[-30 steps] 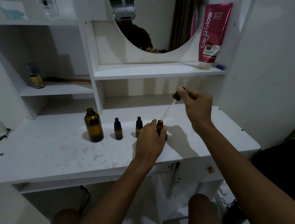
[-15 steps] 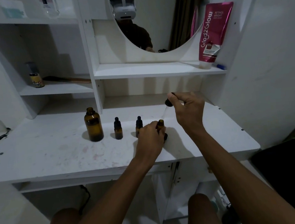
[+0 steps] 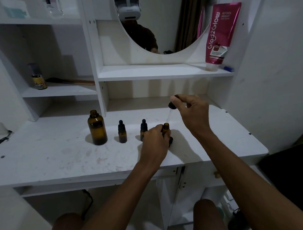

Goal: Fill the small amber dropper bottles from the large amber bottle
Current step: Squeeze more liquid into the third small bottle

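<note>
Head view:
L hand (image 3: 154,144): on white desk (image 3: 41,161), fingers wrapped round open small bottle (image 3: 166,128), holding it upright.
R hand (image 3: 192,112): above and just right of that bottle, fingers pinching dropper (image 3: 172,106) by its black bulb; glass tube tilts down to bottle mouth.
Big amber bottle (image 3: 97,128): uncapped, upright, left end of row.
Capped droppers: one (image 3: 122,132) beside big bottle, next (image 3: 143,128) partly hidden by L hand.
Shelf: pink tube (image 3: 220,33), right of mirror (image 3: 168,18).
</note>
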